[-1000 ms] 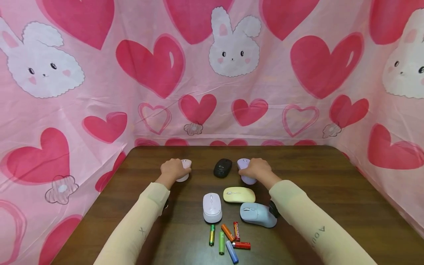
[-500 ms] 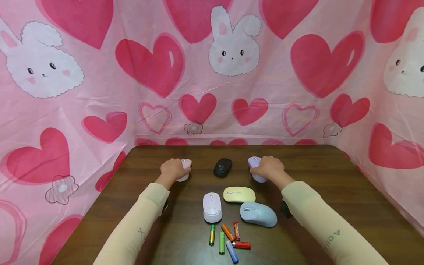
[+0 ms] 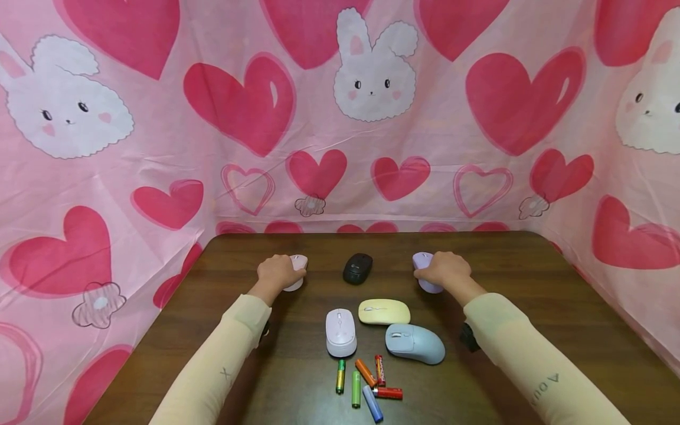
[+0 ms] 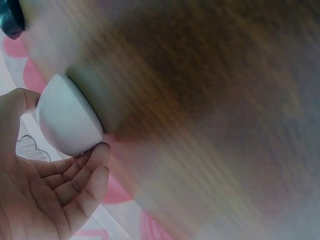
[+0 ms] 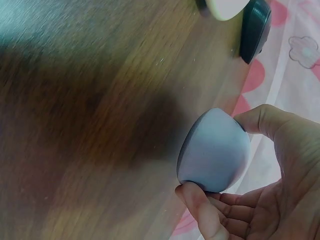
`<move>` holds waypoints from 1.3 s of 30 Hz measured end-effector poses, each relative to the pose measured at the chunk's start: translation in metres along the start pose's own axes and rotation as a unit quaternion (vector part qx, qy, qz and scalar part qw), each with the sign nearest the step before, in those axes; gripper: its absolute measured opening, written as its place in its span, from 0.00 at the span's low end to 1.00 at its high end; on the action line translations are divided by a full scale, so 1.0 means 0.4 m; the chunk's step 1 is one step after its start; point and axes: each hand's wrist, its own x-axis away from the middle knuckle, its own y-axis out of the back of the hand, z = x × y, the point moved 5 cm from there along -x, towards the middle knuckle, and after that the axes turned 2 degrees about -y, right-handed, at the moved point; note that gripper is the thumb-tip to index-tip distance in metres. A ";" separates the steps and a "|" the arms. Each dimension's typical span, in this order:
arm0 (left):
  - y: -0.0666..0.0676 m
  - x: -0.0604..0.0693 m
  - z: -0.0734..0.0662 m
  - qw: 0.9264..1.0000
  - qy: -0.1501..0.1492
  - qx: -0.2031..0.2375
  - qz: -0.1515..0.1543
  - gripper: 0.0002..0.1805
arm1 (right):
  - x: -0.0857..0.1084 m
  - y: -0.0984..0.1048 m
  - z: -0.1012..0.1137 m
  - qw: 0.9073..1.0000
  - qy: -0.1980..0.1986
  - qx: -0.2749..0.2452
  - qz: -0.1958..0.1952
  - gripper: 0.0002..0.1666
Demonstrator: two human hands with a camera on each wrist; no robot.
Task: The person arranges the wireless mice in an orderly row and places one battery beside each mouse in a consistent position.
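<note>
Left hand [image 3: 277,274]: thumb and fingers clamped on the sides of a white mouse [image 4: 67,117], far left of the table [image 3: 531,283]. Right hand [image 3: 448,273]: same grip on a purple mouse [image 3: 424,260], far right. Table dark wood-grain; pink heart-and-rabbit cloth [image 3: 366,139] behind and at both sides. Mice, six: the two held, plus black mouse [image 3: 358,268] between them; yellow mouse [image 3: 385,312], blue mouse [image 3: 415,344], pale pink mouse [image 3: 340,333] nearer. Batteries [image 3: 356,389], six, nearest.

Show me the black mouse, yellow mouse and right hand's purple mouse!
Black mouse [image 3: 358,269], head view: middle of its top.
Yellow mouse [image 3: 385,312], head view: middle of its top.
Purple mouse [image 5: 215,150], right wrist view: its smooth shell.
</note>
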 end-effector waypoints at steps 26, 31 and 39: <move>0.007 -0.001 -0.032 0.997 -0.038 -0.060 -0.040 0.34 | 0.006 -0.022 -0.052 1.000 -0.015 -0.003 0.015 0.42; 0.016 -0.002 -0.059 0.985 -0.082 -0.094 -0.117 0.36 | 0.009 -0.021 -0.054 1.000 -0.015 -0.004 0.020 0.42; 0.027 0.000 -0.139 0.970 -0.146 -0.100 -0.168 0.33 | 0.017 -0.017 -0.051 1.000 -0.018 -0.005 0.023 0.42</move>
